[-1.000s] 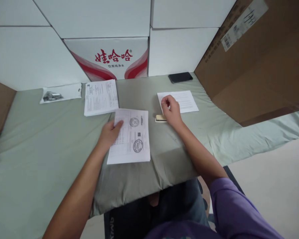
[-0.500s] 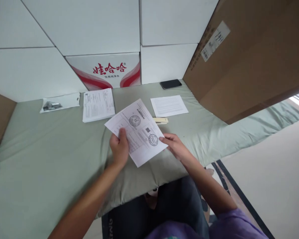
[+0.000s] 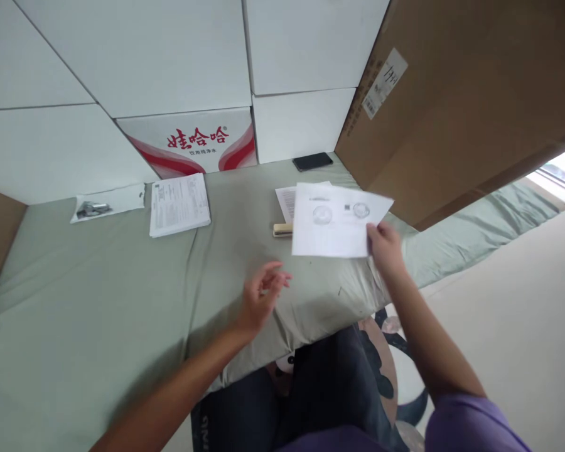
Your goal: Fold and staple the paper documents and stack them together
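1. My left hand (image 3: 260, 300) hovers open over the near edge of the green cloth (image 3: 98, 295), fingers loosely curled, holding nothing
2. My right hand (image 3: 385, 249) pinches the lower right corner of a stamped sheet (image 3: 336, 221), lifted above the cloth to the right
3. Just behind it lie a stapler (image 3: 282, 230) and another sheet (image 3: 286, 199)
4. Farther left sits a paper stack (image 3: 179, 204); a phone (image 3: 312, 161) lies at the far edge

A makeshift paperwork station in a storeroom is suggested. A cloth-covered table (image 3: 98, 282) is hemmed in by stacked white cartons (image 3: 132, 56) across the top of the frame and a brown cardboard box (image 3: 461, 94) at upper right.
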